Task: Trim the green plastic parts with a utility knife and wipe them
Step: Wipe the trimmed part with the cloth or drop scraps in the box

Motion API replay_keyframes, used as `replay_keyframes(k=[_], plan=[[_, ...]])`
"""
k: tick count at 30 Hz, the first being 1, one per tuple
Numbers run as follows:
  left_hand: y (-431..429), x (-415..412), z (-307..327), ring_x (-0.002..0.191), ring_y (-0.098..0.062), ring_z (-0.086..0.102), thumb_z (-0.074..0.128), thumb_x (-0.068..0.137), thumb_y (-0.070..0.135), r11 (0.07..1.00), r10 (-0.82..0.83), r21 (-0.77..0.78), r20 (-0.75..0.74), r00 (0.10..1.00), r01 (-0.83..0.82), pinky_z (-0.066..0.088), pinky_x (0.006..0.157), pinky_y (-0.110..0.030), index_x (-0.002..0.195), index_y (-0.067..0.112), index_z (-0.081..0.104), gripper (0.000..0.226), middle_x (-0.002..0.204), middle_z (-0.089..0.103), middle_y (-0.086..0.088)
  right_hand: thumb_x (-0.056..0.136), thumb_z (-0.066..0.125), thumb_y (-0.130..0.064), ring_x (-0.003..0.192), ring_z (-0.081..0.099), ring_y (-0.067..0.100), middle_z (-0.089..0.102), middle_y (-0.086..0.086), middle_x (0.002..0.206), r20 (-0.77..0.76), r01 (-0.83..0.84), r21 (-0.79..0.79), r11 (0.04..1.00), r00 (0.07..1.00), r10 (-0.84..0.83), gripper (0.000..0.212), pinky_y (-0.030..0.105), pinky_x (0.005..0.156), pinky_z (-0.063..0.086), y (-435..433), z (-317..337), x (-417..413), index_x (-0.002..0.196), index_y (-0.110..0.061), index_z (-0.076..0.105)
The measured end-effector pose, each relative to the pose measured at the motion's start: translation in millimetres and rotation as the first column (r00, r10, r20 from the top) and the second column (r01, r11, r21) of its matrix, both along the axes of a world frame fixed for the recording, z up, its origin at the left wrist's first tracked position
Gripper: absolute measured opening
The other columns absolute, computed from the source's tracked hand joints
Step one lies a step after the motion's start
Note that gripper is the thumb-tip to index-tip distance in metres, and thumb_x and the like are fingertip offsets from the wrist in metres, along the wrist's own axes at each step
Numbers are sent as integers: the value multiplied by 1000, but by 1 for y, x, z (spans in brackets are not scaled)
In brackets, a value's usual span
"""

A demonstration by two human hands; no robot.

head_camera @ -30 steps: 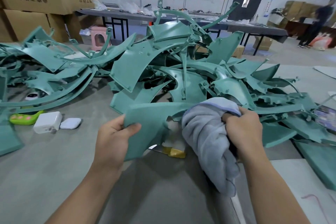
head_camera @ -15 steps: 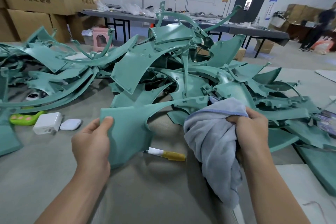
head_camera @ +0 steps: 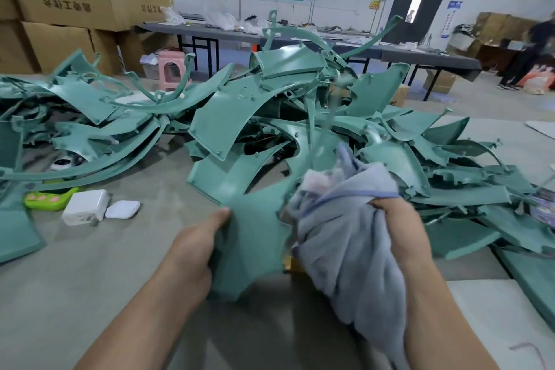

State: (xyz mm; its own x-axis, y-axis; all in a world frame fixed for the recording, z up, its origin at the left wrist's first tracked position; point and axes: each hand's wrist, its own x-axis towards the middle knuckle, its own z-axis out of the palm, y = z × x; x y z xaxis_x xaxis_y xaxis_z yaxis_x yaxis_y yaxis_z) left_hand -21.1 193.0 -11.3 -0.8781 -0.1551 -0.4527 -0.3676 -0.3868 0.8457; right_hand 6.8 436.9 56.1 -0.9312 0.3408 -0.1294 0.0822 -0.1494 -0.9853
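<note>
Swung upright since half a second ago: green part (head_camera: 252,237), formerly held crosswise with its thin arm reaching right, now turned so the arm rises up and away. Holder: left hand (head_camera: 195,252), shifted rightward toward the middle, forearm entering from lower left; thumb laid across the near face at the upper left edge, remaining fingers hidden behind, gripping the broad end. Opposite: right hand (head_camera: 399,228), forearm entering from lower right, fingers curled tight into a bunched grey cloth (head_camera: 345,255), which now overlaps the part's right edge and hangs below the wrist; cloth top motion-blurred. Location of part: held above the worktop (head_camera: 90,279), in front of the pile of green parts (head_camera: 270,117). Long axis: near to far, broad end low by the left hand, narrow arm pointing up toward the pile, blurred along its length. Also listed: utility knife (head_camera: 292,263), earlier in plain view on the worktop, now only a yellow sliver beneath the part; white charger block (head_camera: 85,207) and small white case (head_camera: 122,209), unmoved, left of the hands.
</note>
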Motion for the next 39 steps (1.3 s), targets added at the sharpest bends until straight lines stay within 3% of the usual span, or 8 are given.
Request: replay_keyframes(k=[5, 10, 13, 17, 21, 26, 33, 39], plan=[[12, 2, 3, 104, -28, 71, 78, 83, 0, 984, -104, -173, -352, 930, 45, 55, 98, -50, 117, 16, 73, 38, 113, 76, -8, 90, 57, -1, 57, 68, -3, 71, 1, 64, -121, -329, 139, 934, 931, 346, 33, 10, 54, 50, -48, -10, 5, 68, -15, 77], [3, 10, 4, 79, -21, 74, 65, 95, 18, 987, -106, -152, -439, 892, 42, 60, 74, -29, 78, 31, 83, 28, 84, 79, 1, 80, 60, -12, 100, 70, 3, 76, -19, 103, -366, -127, 469, 874, 872, 323, 42, 26, 87, 56, -81, -31, 11, 112, -38, 72], [-4, 16, 11, 107, -13, 73, 45, 99, 44, 922, -202, 226, -409, 890, 313, 57, 86, -28, 103, 25, 83, 43, 114, 77, -1, 87, 71, -21, 120, 56, -12, 63, -31, 128, -257, -170, 640, 750, 872, 417, 60, 14, 99, 45, -91, -40, 7, 136, -51, 53], [3, 20, 16, 104, -14, 73, 53, 78, 45, 939, -124, 249, -395, 910, 236, 56, 93, -26, 97, 11, 82, 49, 107, 78, -9, 85, 67, -34, 149, 6, -13, 15, -29, 164, -31, -282, 840, 464, 828, 559, 93, 6, 115, 6, -101, -50, 8, 161, -42, 14], [-6, 27, 8, 76, -8, 76, 45, 92, 66, 964, -165, 132, -380, 910, 230, 59, 59, -23, 76, 28, 84, 56, 86, 80, 6, 82, 59, -30, 147, 28, -2, 36, -24, 158, -62, -237, 884, 403, 795, 604, 80, 23, 120, 25, -104, -42, 23, 157, -40, 31], [-4, 17, 11, 42, -10, 65, 28, 110, 27, 951, -150, 208, -340, 928, 230, 48, 38, -18, 65, 0, 71, 68, 49, 66, -8, 84, 61, -20, 113, 52, 13, 61, -13, 118, -13, -222, 930, 293, 777, 629, 39, 32, 96, 44, -102, -27, 26, 122, -29, 65], [-5, 11, 2, 82, -36, 74, 74, 63, 20, 952, -223, 164, -212, 951, 260, 63, 69, -38, 100, -3, 78, 44, 101, 74, -27, 84, 55, -3, 100, 41, 6, 55, -17, 105, -143, -9, 922, 387, 922, 361, 34, 21, 83, 38, -90, -35, 18, 101, -31, 64], [-10, 9, 3, 81, -37, 77, 76, 64, 10, 989, -113, 54, -334, 936, 139, 61, 58, -38, 90, 11, 82, 26, 98, 77, -21, 85, 47, -23, 93, 43, 11, 55, -23, 94, -387, 357, 812, 462, 921, -33, 27, 20, 71, 36, -45, -27, 5, 94, -44, 62]])
